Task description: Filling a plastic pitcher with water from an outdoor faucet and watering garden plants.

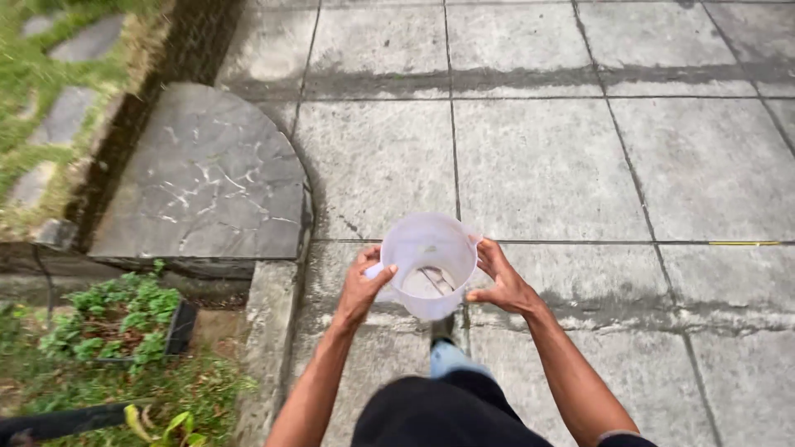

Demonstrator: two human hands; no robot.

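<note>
- Far left, a strip of grass (33, 58) runs beside flat stepping stones (70, 112), with a dark drain channel (178, 50) along its right edge.
- Below that, a black planter (178, 327) full of small green plants (108, 319) sits in the lower left corner, near more grass and leaves.
- Beside the channel lies a dark, cracked, quarter-round slab (207, 178), set slightly above the ground around it; a concrete kerb (265, 331) runs down from its lower right corner.
- The left hand (362, 285) grips the left side of a translucent plastic jug (428, 263), thumb on the rim and fingers wrapped about the wall.
- The jug is held out in front of the body at mid-frame, above the paving, mouth tilted toward the camera; a little water and a small dark bit show at its bottom.
- The right hand (501, 281) clasps the jug's right side, fingers spread along the wall.
- Under the jug, a shoe (443, 329) and a jeans leg (451, 360) show above a dark shirt.
- Right of the hands, large grey paving slabs (662, 165) fill the rest of the view, stained with dark damp bands and split by straight joints.
- This is outdoors, in daylight.
</note>
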